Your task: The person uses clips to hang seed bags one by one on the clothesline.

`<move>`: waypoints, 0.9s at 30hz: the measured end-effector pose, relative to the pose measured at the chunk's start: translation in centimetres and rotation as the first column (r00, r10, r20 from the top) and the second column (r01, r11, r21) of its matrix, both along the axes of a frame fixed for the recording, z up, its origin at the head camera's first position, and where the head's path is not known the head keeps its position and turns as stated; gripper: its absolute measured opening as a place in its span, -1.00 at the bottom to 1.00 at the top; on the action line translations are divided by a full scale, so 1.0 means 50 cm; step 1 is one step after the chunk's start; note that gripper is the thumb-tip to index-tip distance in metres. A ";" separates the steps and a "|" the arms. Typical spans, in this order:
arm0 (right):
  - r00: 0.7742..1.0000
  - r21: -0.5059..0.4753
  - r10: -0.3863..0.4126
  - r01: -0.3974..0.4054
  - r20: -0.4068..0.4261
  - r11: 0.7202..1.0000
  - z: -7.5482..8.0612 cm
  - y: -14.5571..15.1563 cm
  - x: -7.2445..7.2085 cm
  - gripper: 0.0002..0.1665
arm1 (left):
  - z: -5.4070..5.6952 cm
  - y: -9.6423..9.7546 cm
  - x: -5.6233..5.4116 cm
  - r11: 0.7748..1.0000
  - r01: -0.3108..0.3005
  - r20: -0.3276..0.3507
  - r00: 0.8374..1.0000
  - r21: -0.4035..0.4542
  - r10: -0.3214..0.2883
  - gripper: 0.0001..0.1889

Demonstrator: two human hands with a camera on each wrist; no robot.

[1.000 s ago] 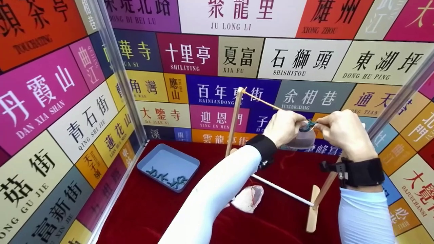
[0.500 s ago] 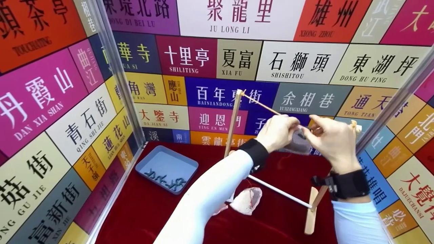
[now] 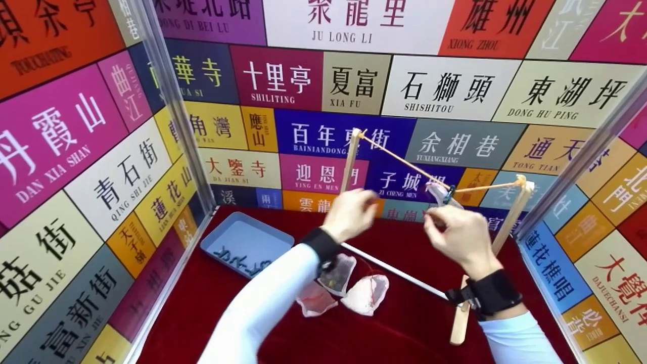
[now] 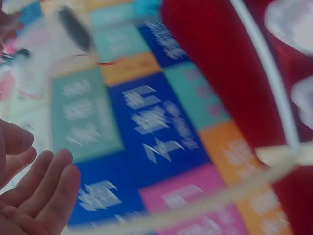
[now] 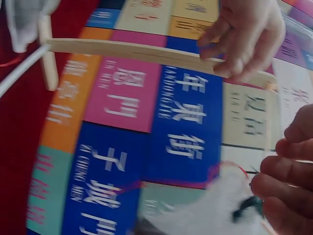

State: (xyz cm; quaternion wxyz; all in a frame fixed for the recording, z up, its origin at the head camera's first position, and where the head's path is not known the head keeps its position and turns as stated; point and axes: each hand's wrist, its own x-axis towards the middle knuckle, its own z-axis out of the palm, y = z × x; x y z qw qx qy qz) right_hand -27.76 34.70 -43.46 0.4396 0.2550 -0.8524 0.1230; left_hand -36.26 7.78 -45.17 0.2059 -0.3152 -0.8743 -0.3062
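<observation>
A pale drawstring pouch (image 3: 438, 194) hangs from the tan string (image 3: 402, 157), with a small dark green clip (image 3: 451, 191) at the string. My right hand (image 3: 460, 235) is just below and in front of the pouch, fingers loosely bent and apparently holding nothing. In the right wrist view its fingertips lie close beside the green clip (image 5: 248, 208) and the white pouch (image 5: 210, 208); whether they touch is unclear. My left hand (image 3: 351, 215) is away to the left, near the left wooden post (image 3: 352, 164), with nothing in its relaxed fingers.
A blue tray (image 3: 247, 227) with several green clips (image 3: 235, 260) stands at left on the red cloth (image 3: 394, 333). A white pouch (image 3: 366, 296), a grey pouch (image 3: 337, 275) and a pink pouch (image 3: 316, 302) lie in front. A white rod (image 3: 399, 270) spans the stand's base.
Both hands worked together at the pouch and clip on the string. My left hand has since moved left and down, and my right hand has lowered slightly, leaving the pouch hanging in view.
</observation>
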 end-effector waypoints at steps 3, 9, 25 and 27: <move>0.995 0.000 -0.015 0.015 0.097 1.000 -0.038 -0.002 0.001 -0.86 | -0.051 -0.071 -0.013 0.995 -0.094 0.028 0.995 -0.016 0.094 -0.78; 0.932 0.006 -0.084 0.088 0.353 0.996 -0.117 0.001 0.009 -0.50 | -0.164 -0.224 -0.036 0.946 -0.324 0.090 0.941 -0.028 0.326 -0.73; 0.694 0.075 -0.161 0.153 0.702 0.985 -0.252 0.012 0.035 0.00 | -0.434 -0.515 0.005 0.757 -0.500 0.421 0.632 -0.420 0.651 -0.39; 0.681 0.086 -0.162 0.145 0.714 0.986 -0.262 0.010 0.039 -0.02 | -0.448 -0.514 0.010 0.753 -0.491 0.416 0.632 -0.438 0.654 -0.40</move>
